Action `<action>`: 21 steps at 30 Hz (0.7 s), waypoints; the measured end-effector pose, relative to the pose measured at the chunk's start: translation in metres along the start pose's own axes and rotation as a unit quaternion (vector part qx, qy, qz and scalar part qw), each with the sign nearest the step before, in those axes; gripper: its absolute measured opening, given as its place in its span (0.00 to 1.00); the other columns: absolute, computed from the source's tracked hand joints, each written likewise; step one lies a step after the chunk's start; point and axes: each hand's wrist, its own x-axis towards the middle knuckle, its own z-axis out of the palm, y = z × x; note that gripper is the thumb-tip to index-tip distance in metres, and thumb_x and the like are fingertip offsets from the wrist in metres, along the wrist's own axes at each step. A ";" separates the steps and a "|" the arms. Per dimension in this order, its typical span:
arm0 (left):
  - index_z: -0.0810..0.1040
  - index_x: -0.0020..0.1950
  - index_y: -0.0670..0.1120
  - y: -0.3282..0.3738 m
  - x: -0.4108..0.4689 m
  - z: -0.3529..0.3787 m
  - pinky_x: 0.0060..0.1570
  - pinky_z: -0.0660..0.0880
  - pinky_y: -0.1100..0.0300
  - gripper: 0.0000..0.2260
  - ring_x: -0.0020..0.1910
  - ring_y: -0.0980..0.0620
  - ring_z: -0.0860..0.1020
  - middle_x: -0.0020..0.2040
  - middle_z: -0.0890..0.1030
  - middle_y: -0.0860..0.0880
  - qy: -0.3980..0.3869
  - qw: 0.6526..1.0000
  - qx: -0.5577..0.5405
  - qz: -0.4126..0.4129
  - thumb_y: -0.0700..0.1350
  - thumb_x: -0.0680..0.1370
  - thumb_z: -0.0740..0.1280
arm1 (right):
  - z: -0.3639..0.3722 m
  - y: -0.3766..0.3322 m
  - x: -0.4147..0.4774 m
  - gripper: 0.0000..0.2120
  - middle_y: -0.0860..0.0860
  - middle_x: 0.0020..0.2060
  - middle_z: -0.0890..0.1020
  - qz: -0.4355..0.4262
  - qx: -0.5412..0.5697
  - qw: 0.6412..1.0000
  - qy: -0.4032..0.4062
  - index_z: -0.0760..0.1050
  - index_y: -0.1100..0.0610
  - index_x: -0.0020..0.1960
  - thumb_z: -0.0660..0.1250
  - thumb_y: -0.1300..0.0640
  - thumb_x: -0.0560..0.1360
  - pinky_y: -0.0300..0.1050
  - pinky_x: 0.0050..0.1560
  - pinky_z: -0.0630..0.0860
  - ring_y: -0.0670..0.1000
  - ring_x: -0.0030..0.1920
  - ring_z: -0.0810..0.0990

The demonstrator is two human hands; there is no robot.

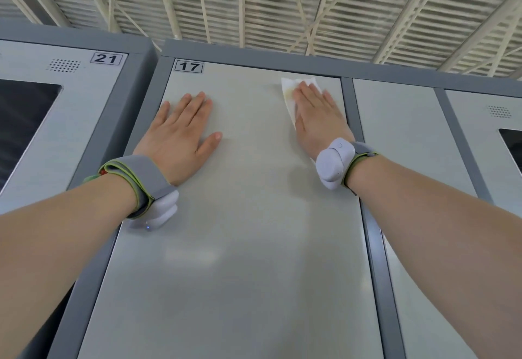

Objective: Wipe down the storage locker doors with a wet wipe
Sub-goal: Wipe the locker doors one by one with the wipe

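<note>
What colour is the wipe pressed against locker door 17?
The wipe is white with a faint yellowish smudge, seen in the head view.

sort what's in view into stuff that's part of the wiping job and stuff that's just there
In the job: wet wipe, under the flat right hand; locker door 17; left hand, flat on that door.

Just there: left wrist band; right wrist band; slatted ceiling; dark screen below label 21.

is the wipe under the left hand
No, the wipe lies under the right hand near the top right of door 17, while the left hand presses flat on bare door.
</note>
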 end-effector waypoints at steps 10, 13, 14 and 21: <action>0.49 0.77 0.40 0.003 -0.003 -0.003 0.73 0.37 0.49 0.30 0.76 0.46 0.39 0.78 0.43 0.43 0.025 0.996 -0.023 -0.089 0.57 0.81 0.48 | -0.005 -0.010 0.031 0.27 0.59 0.76 0.46 0.159 0.012 0.987 -0.017 0.43 0.66 0.76 0.48 0.64 0.79 0.46 0.75 0.41 0.55 0.76 0.44; 0.50 0.77 0.39 0.004 -0.002 -0.004 0.74 0.38 0.50 0.30 0.76 0.44 0.41 0.78 0.45 0.41 0.029 0.993 -0.040 -0.111 0.56 0.81 0.50 | -0.002 -0.023 0.035 0.28 0.58 0.76 0.46 0.121 0.035 0.992 -0.016 0.43 0.65 0.76 0.49 0.65 0.79 0.45 0.75 0.41 0.54 0.76 0.44; 0.50 0.76 0.38 0.004 -0.001 -0.004 0.74 0.39 0.50 0.30 0.76 0.44 0.42 0.78 0.46 0.41 0.031 0.992 -0.046 -0.114 0.56 0.81 0.50 | -0.001 -0.026 0.035 0.28 0.57 0.77 0.46 0.104 0.041 0.994 -0.013 0.44 0.65 0.76 0.49 0.65 0.78 0.44 0.75 0.41 0.53 0.76 0.44; 0.51 0.76 0.38 0.004 -0.002 -0.006 0.74 0.40 0.51 0.29 0.76 0.43 0.45 0.78 0.49 0.41 0.029 0.991 -0.057 -0.120 0.55 0.81 0.50 | 0.004 -0.017 0.024 0.25 0.53 0.77 0.52 -0.001 0.053 0.999 0.001 0.50 0.62 0.76 0.48 0.64 0.80 0.42 0.74 0.43 0.51 0.76 0.48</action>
